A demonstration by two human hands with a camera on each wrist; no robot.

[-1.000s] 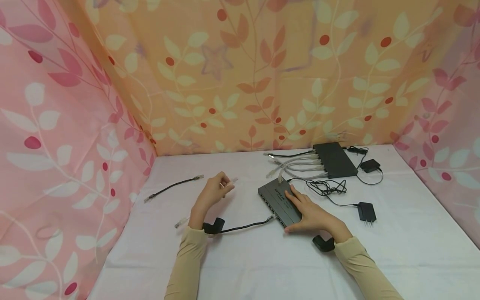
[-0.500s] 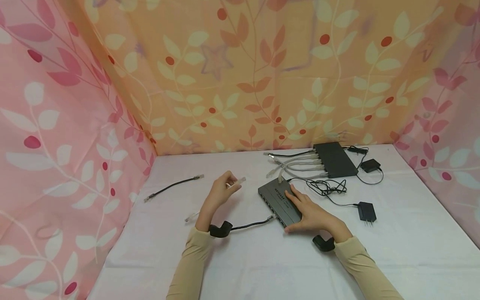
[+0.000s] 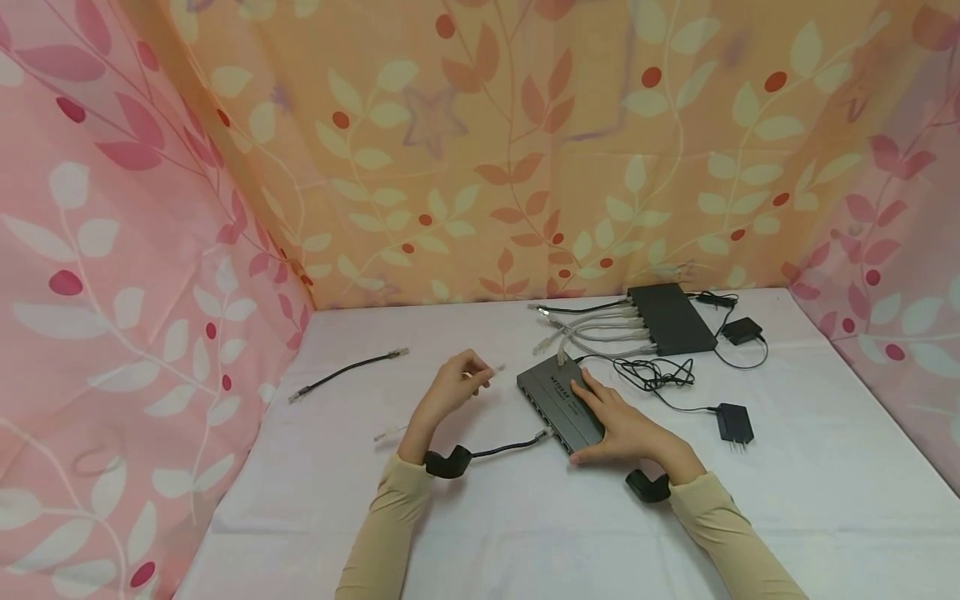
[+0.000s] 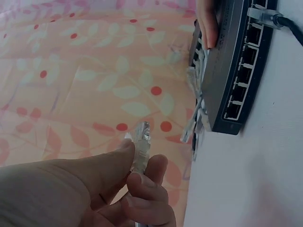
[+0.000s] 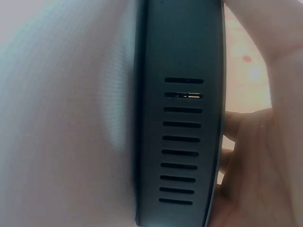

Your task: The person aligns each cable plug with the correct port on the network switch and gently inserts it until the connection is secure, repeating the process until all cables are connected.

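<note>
My left hand (image 3: 452, 387) pinches the clear plug (image 4: 141, 146) of a pale Ethernet cable between thumb and fingers, above the table to the left of a grey NETGEAR network switch (image 3: 551, 390). The cable's other end (image 3: 388, 434) pokes out behind the left wrist. My right hand (image 3: 626, 427) grips the switch, its fingers over the top and its thumb at the near corner. A short black Ethernet cable (image 3: 510, 447) is plugged into one port on the switch's left face. In the left wrist view, several bare ports (image 4: 244, 74) line up beside that plug (image 4: 265, 18).
Behind the switch lies a second black network switch (image 3: 671, 319) with several grey cables (image 3: 600, 327) in it. Black power adapters (image 3: 734, 423) and a coiled cord (image 3: 656, 375) lie to the right. Another short black cable (image 3: 348, 373) is at far left.
My left hand has moved right with the pale cable, its plug now nearer the grey switch. The cable's loose end has shifted right too. The right hand and switch have not moved.
</note>
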